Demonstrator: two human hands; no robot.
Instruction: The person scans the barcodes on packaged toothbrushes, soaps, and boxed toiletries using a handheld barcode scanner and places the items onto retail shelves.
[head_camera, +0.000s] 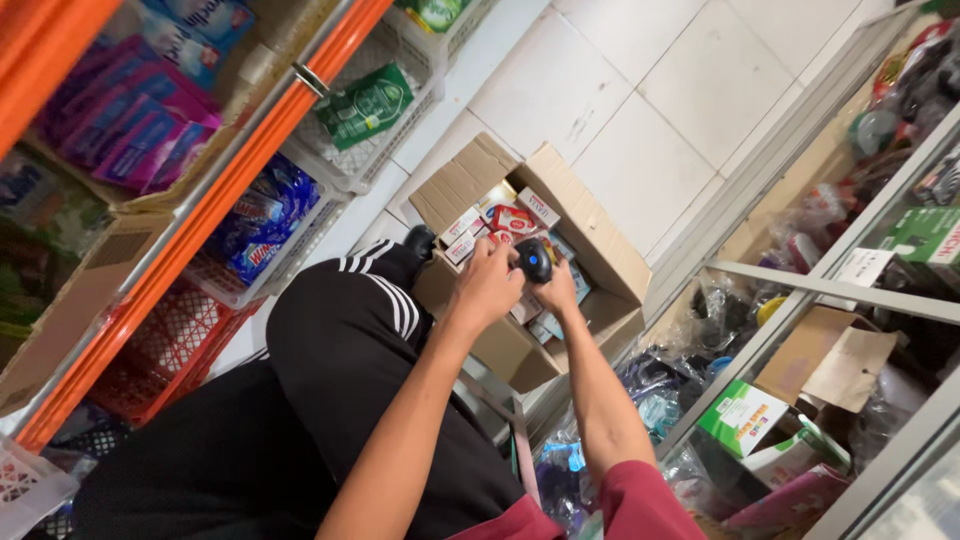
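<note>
Left hand: your fingers curl narrow just left of the small black device, grip on it unclear | device: between your fingertips, above the open cardboard box | right hand: fingers wrapped on the device from below, nearer, long axis upright.

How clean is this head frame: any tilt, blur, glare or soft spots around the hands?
Head view: strongly tilted, evenly lit. Left hand and right hand on the small black device are slightly soft; the open cardboard box reads clearly. Faint reflections on the glass cabinet.
</note>
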